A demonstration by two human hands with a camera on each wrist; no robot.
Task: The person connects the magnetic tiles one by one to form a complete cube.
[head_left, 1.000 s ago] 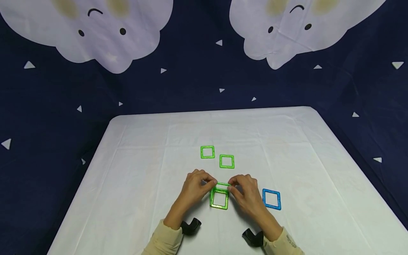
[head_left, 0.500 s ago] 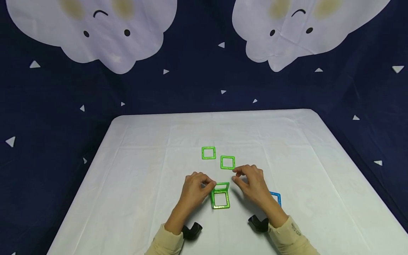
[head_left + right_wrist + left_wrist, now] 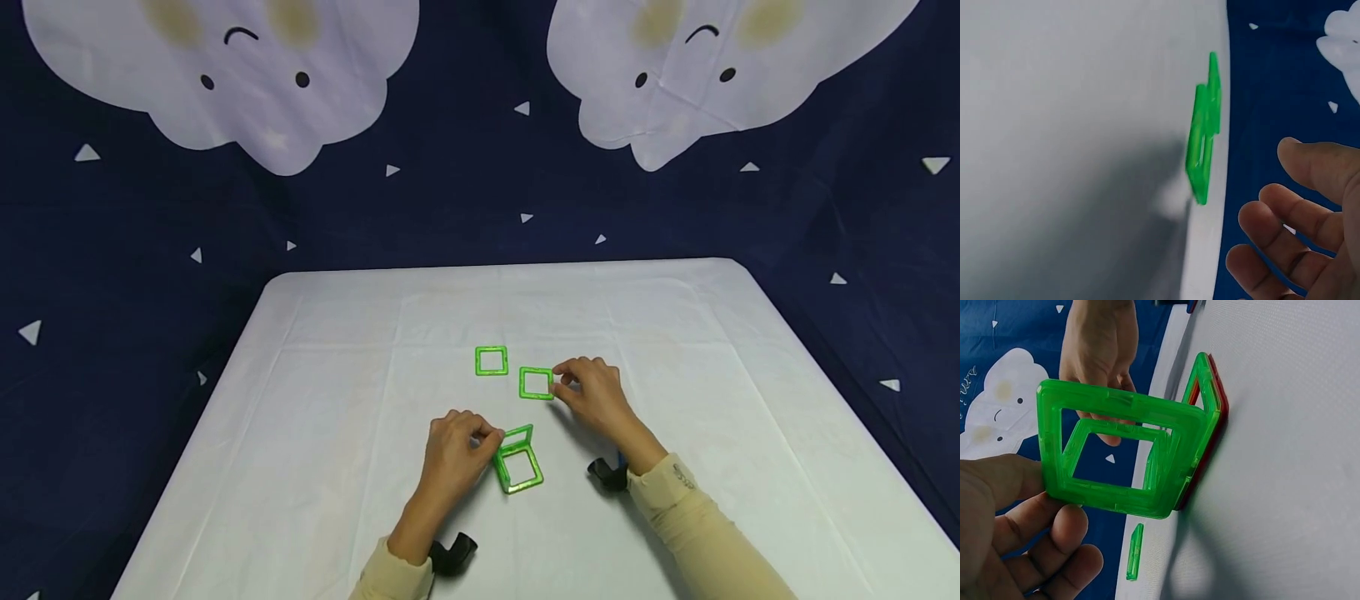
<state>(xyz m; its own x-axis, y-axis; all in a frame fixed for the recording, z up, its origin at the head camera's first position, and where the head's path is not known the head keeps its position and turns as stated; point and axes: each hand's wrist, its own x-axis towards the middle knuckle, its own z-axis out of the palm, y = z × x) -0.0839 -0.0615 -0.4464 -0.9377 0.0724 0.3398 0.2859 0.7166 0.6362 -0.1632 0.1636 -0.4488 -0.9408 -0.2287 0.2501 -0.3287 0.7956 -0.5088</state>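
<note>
My left hand (image 3: 457, 450) pinches a corner of an upright green square magnetic tile (image 3: 1110, 497), thumb and fingers at its edge. This tile belongs to a joined piece (image 3: 521, 467) of green square frames, with more tiles standing on a base. In the left wrist view a red layer (image 3: 1219, 434) shows under the base. My right hand (image 3: 600, 396) reaches over the table, its fingertips right at the right edge of a loose green square tile (image 3: 522, 383). In the right wrist view its thumb (image 3: 1310, 165) and fingers are spread, with nothing between them.
Another loose green square tile (image 3: 491, 373) lies farther back, to the left. A blue tile (image 3: 622, 459) is mostly hidden under the right forearm. Black wrist mounts (image 3: 453, 554) hang at both cuffs. A white cloth covers the table (image 3: 360, 333); a dark blue curtain (image 3: 465, 208) hangs behind it.
My right hand has let go of the joined piece and moved away to the loose green tile. The joined piece has turned a little in my left hand. The right forearm now covers the blue tile.
</note>
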